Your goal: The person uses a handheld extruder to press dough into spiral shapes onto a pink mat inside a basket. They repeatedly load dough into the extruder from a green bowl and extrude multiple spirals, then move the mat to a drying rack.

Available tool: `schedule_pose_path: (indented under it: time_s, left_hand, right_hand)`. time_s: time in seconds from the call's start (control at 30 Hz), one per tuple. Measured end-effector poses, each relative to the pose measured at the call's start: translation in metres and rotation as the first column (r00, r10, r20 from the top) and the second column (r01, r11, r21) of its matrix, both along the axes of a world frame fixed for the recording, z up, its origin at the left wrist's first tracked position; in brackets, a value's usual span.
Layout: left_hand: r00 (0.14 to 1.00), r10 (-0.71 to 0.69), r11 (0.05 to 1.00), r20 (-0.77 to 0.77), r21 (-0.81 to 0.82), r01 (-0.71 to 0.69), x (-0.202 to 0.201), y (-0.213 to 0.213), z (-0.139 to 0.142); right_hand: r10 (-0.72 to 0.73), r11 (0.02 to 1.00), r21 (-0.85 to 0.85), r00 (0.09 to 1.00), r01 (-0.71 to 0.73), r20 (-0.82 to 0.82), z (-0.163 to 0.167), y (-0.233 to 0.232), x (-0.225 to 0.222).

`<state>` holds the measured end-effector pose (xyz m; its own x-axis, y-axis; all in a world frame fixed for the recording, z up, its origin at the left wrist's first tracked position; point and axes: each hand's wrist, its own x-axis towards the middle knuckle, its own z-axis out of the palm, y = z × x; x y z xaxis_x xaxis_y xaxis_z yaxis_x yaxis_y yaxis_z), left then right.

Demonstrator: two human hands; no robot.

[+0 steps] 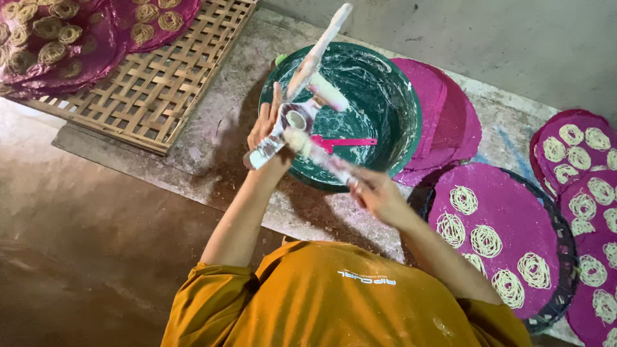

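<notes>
A dough-smeared wooden noodle press (pixel 310 71) with two long handles is held over a large green basin (pixel 392 83). My left hand (pixel 265 125) grips the press near its lower handle end, beside the round mould hole. My right hand (pixel 376 193) holds a pale roll of dough (pixel 315 154) that reaches up to the press hole. A pink spatula (pixel 344 142) lies inside the basin, which is streaked with white dough.
Magenta round mats (pixel 450 109) are stacked right of the basin. One mat (pixel 514 212) on a dark tray carries several noodle coils; more coiled mats (pixel 588 180) lie far right. A woven bamboo rack (pixel 160 77) with coiled mats (pixel 58 32) sits at upper left.
</notes>
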<state>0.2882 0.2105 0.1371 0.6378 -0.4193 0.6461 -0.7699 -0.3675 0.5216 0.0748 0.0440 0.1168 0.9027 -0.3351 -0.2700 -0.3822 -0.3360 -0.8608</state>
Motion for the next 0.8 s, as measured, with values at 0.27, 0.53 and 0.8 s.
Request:
schedule_pose_path:
  time_s: [0.27, 0.53, 0.8]
  left_hand:
    - [1.0, -0.003, 1.0, -0.005, 0.03, 0.003, -0.007, -0.007, -0.008]
    - [0.963, -0.162, 0.951, 0.218, 0.294, 0.093, -0.001, -0.011, -0.022]
    - [0.99, -0.044, 0.88, -0.133, 0.465, 0.102, 0.002, -0.017, -0.012]
  right_hand:
    - [0.068, 0.965, -0.262, 0.972, -0.006, 0.226, 0.007, 0.001, 0.011]
    - [0.271, 0.647, -0.721, 0.959, -0.249, -0.088, 0.099, -0.033, 0.015]
    - [0.416, 0.188, -0.977, 0.909, -0.096, -0.009, 0.15, 0.022, -0.009]
